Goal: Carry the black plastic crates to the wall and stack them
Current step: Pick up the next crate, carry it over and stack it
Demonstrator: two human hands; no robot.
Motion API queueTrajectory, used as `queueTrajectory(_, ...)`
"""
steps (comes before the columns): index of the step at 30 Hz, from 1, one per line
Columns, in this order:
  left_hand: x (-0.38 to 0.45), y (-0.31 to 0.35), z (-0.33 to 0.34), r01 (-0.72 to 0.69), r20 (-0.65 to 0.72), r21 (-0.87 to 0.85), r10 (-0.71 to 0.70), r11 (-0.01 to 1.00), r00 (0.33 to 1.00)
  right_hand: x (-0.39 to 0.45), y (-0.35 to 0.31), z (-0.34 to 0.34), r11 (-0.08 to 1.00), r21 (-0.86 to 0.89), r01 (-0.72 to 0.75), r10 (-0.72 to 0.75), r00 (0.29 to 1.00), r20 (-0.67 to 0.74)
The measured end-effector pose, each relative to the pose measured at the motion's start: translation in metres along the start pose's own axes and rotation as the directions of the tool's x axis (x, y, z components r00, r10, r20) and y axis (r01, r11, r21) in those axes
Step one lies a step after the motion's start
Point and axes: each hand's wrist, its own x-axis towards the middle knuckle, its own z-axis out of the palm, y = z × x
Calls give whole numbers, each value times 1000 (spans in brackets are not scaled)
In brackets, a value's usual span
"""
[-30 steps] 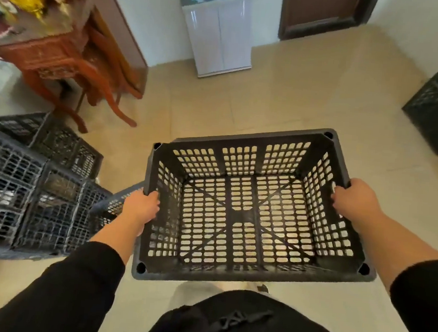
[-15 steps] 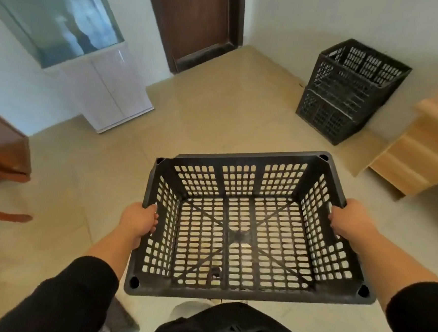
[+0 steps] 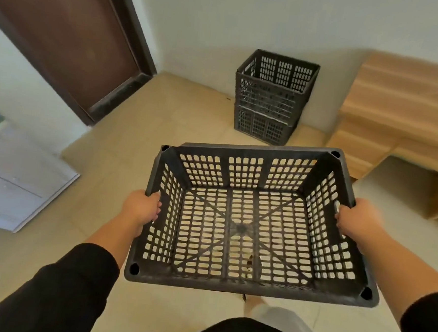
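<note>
black plastic crate (image 3: 250, 221) carried level, open side up. left hand (image 3: 141, 208) and right hand (image 3: 358, 223) each curled over a side rim. stack of 2 crates (image 3: 270, 96) ahead at wall (image 3: 251, 23). advice: keep level, square corners over top rim, then lower.

Soft, even daylight fills the room, leaving a faint sheen on the pale floor (image 3: 162, 134) and only weak shadows. The wide lens bows the door (image 3: 60, 35) and wall (image 3: 251, 23) toward the edges, and slight motion blur softens detail throughout.
</note>
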Motion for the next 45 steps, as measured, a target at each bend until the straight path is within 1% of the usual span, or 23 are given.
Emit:
queueTrajectory(2, 28, 34, 17, -4, -3, 13, 4, 1000, 1000, 39, -20, -3, 1000, -4, 3, -3, 1000, -16)
queueTrajectory(9, 102, 137, 53, 67, -27, -2, -67, 998, 997, 147, -112, -23, 998, -46, 44, -45, 999, -25)
queueTrajectory(14, 165, 193, 67, 82, -5, -7, -82, 997, 997, 215, -173, -22, 996, -64, 63, -65, 998, -21)
queueTrajectory(20, 268, 263, 90, 98, 43, 7, -98, 995, 994, 308, -244, -4, 1000, -23, -1, 0, 999, -40)
queueTrajectory(26, 375, 356, 120, 46, 130, 28, -49, 999, 990, 374, -324, -1, 995, -19, -98, 96, 992, -80)
queueTrajectory(30, 438, 433, 144, -19, 159, 62, 9, 998, 987, 424, -361, -10, 987, 84, -139, 149, 981, -123)
queueTrajectory(32, 457, 464, 155, -52, 171, 69, 39, 996, 984, 439, -374, -15, 984, 100, -151, 162, 979, -124)
queueTrajectory(36, 506, 538, 199, -94, 217, 95, 72, 991, 974, 495, -394, -26, 962, 201, -186, 215, 967, -136)
queueTrajectory(39, 535, 588, 238, -125, 220, 110, 99, 986, 971, 545, -406, -37, 945, 238, -223, 256, 960, -118)
queueTrajectory(41, 548, 615, 261, -137, 206, 112, 112, 984, 972, 579, -417, -48, 943, 239, -230, 261, 959, -106)
queueTrajectory(45, 567, 660, 292, -121, 196, 97, 100, 988, 975, 635, -441, -69, 953, 222, -207, 240, 962, -133)
